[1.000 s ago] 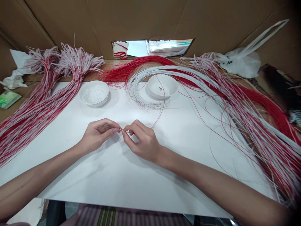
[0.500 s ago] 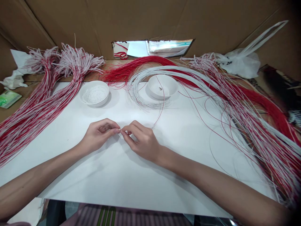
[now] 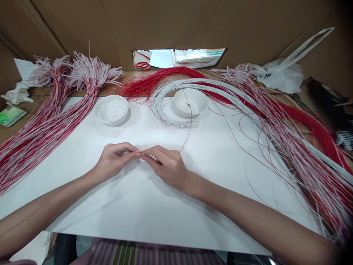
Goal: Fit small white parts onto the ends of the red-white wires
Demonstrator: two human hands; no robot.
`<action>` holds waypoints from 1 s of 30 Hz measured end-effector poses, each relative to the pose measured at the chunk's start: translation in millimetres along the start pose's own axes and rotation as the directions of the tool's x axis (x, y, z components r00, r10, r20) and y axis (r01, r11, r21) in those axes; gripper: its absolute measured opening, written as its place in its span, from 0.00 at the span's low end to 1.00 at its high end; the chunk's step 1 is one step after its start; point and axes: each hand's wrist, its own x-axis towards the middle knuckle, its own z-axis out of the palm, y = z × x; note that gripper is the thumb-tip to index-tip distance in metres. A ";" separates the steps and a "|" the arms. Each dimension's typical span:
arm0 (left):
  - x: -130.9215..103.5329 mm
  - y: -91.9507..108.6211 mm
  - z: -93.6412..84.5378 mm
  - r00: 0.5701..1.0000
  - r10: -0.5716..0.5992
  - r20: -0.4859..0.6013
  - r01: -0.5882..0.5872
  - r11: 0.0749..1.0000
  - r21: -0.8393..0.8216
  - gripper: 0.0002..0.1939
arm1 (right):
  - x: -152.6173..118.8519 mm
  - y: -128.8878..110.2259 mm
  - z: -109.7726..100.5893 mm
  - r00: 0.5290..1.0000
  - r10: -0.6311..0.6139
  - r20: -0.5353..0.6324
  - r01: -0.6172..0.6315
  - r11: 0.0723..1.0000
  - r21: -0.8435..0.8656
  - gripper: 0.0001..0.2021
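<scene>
Fingertip to fingertip, my hands meet just above the white work surface point(image 3: 116, 217). My left hand point(image 3: 114, 160) is closed in a pinch at the end of a thin red wire. My right hand point(image 3: 168, 165) also pinches this strand. The red wire point(image 3: 191, 127) comes out behind my right hand and curves up over the right bowl. The fingertips hide whether a small piece sits on its end. Ahead of my left hand stands a white bowl point(image 3: 121, 119) holding small whitish bits. Another white bowl point(image 3: 204, 106) has a few dark bits inside.
Bundles of red and white strands point(image 3: 68, 114) lie along the left; another red-and-white bundle point(image 3: 300, 147) runs down the right. Loose red wires point(image 3: 176, 71) and white wires point(image 3: 220, 82) arch across the back. A plastic bag point(image 3: 286, 77) sits by the cardboard wall point(image 3: 248, 29).
My right fingers have straightened and flattened a little around the pinch. My left fingertips have closed slightly more. Both hands stay in nearly the same place.
</scene>
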 end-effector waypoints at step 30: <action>2.1 6.7 4.8 0.942 0.008 -0.336 -0.008 1.000 0.000 0.07 | 3.7 -2.5 1.9 0.964 0.265 0.008 -0.265 0.964 0.006 0.05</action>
